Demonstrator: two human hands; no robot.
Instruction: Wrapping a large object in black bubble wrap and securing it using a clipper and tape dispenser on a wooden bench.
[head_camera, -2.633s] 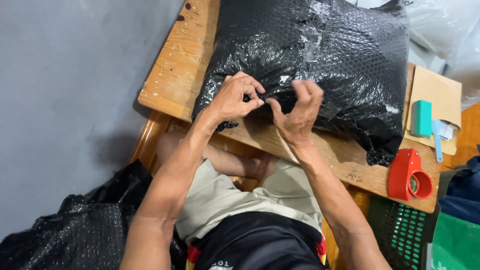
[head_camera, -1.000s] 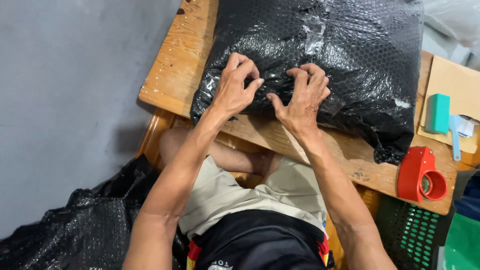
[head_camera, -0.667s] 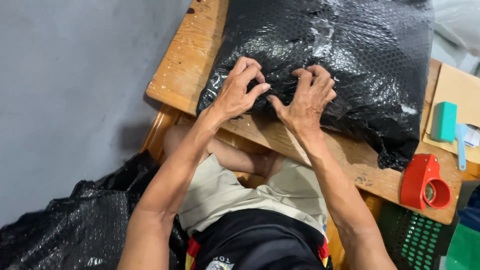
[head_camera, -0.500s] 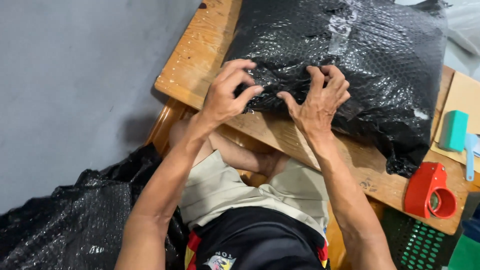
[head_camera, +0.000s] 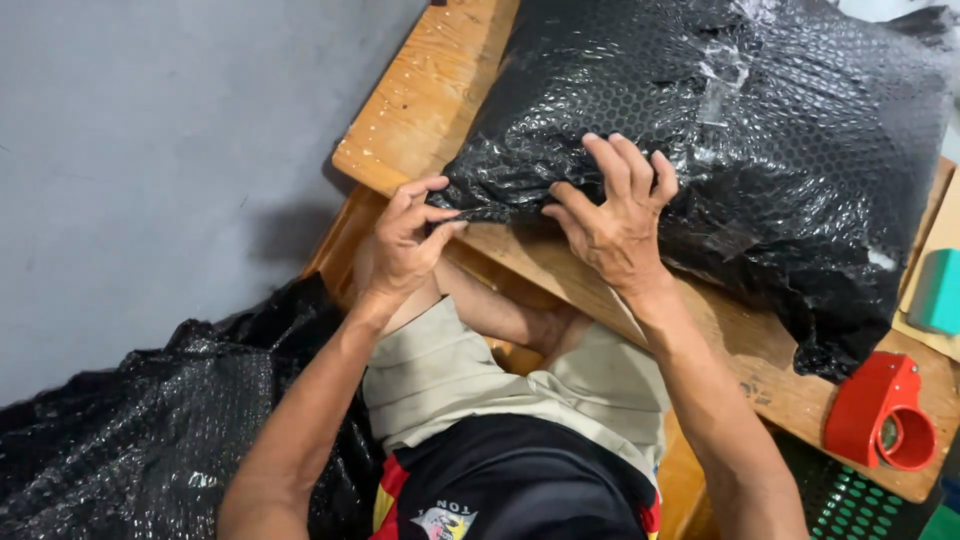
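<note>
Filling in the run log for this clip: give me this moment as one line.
left hand: pinching parcel corner | right hand: flat on parcel | parcel: black bubble wrap, on bench | tape gun: idle, bench's right end

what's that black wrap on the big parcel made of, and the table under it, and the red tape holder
The wrap: glossy black plastic bubble film, going by its honeycomb of small cells and wet-looking shine. The table: pale wood, visible grain, faintly sheened, perhaps varnished. The tape holder: smooth red, probably moulded plastic.

Single head-worn view, looking steeply down, close over the wooden table (head_camera: 430, 95), right edge seemingly cropped
</note>
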